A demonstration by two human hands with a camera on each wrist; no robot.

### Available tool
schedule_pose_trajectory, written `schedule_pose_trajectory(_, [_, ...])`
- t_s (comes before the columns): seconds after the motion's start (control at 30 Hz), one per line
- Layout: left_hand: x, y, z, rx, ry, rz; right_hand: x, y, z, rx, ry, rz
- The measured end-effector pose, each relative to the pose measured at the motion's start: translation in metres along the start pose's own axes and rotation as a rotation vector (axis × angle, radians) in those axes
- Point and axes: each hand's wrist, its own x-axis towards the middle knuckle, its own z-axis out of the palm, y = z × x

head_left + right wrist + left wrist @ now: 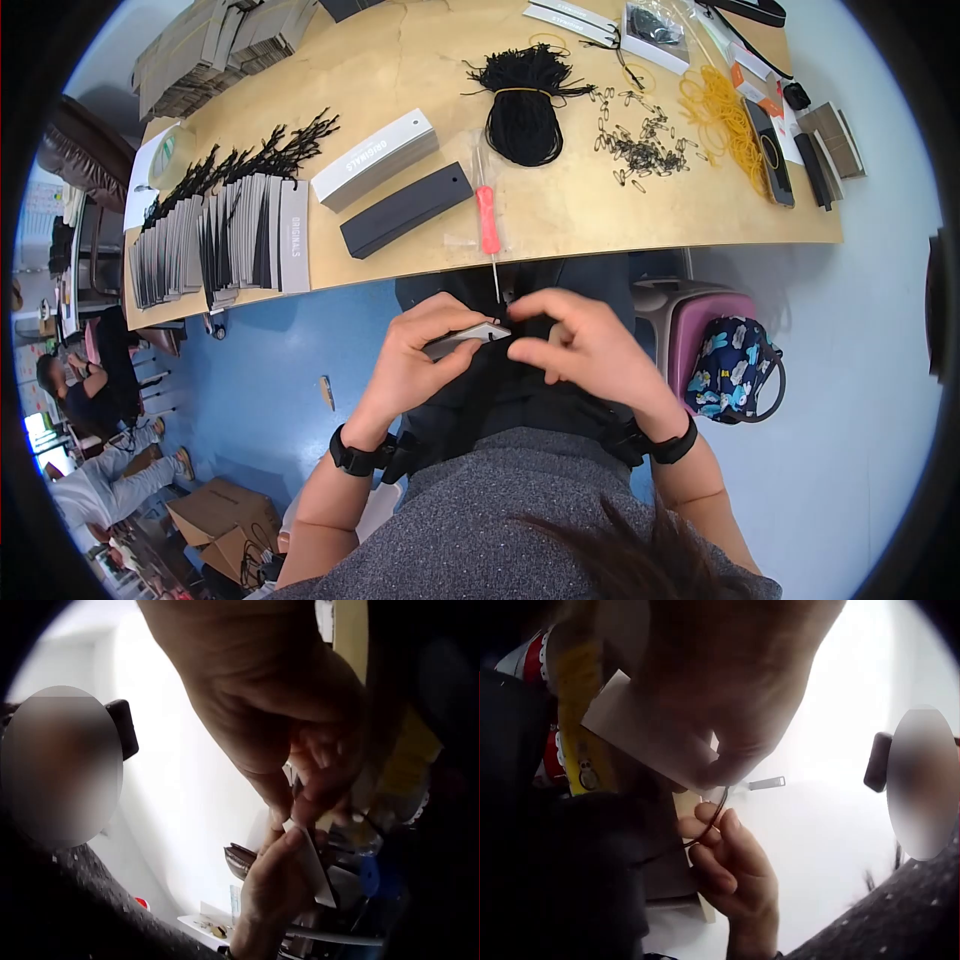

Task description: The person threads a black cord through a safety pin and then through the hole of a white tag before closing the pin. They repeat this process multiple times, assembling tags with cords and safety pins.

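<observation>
My left hand [425,345] holds a pale grey hang tag [468,337] low over the lap, the thumb on one face and the fingers on the other. A thin dark cord [721,802] trails from the tag's end in the left wrist view. My right hand [590,345] is close to that end, blurred, its thumb and forefinger apart in the head view. The cord crosses its fingertips [731,819] in the left wrist view. On the table in front, a screwdriver [487,220] with a red handle points its shaft past the edge.
Corded hang tags [220,240] stand in rows on the table [400,60], left of a white box [375,160] and a black box [407,210]. Behind lie bundled black cords [525,125], small pins [645,145], yellow rubber bands [725,115] and a phone [768,155].
</observation>
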Motion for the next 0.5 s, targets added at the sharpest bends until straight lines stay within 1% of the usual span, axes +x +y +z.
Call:
schedule_pose_trajectory(0.03, [0.000,0.004,-0.003,0.015,-0.018,-0.008,0.000,-0.004,-0.002,-0.001,0.075,-0.048])
schedule_pose_trajectory(0.07, [0.001,0.008,-0.005,0.030,-0.038,-0.016,0.001,-0.010,-0.005,0.119,0.088,-0.009])
schedule_pose_trajectory(0.1, [0.001,0.011,-0.006,0.030,-0.038,-0.016,0.002,-0.015,-0.008,0.119,0.089,-0.009])
schedule_pose_trajectory(0.17, [0.002,0.017,-0.008,0.090,-0.091,-0.009,0.006,-0.022,-0.011,0.115,0.019,0.005])
schedule_pose_trajectory(0.2, [0.002,0.018,-0.008,0.090,-0.093,-0.007,0.008,-0.021,-0.009,0.096,0.008,-0.036])
schedule_pose_trajectory(0.23, [0.002,0.019,-0.008,0.080,-0.094,-0.012,0.010,-0.015,-0.008,0.096,0.009,-0.037])
schedule_pose_trajectory(0.3, [0.001,0.022,-0.008,0.071,-0.092,-0.017,0.017,-0.002,-0.007,0.003,-0.058,-0.142])
schedule_pose_trajectory(0.33, [0.001,0.023,-0.009,0.074,-0.111,-0.029,0.017,-0.003,-0.007,0.003,-0.060,-0.144])
schedule_pose_trajectory(0.4, [0.000,0.020,-0.010,0.078,-0.129,-0.039,0.017,-0.009,-0.009,0.389,-0.193,0.068])
schedule_pose_trajectory(0.43, [-0.001,0.015,-0.012,0.025,-0.115,-0.067,0.016,-0.006,-0.012,0.389,-0.195,0.066])
schedule_pose_trajectory(0.5, [-0.002,0.013,-0.013,-0.028,-0.103,-0.098,0.012,0.002,-0.019,0.904,-0.531,0.151])
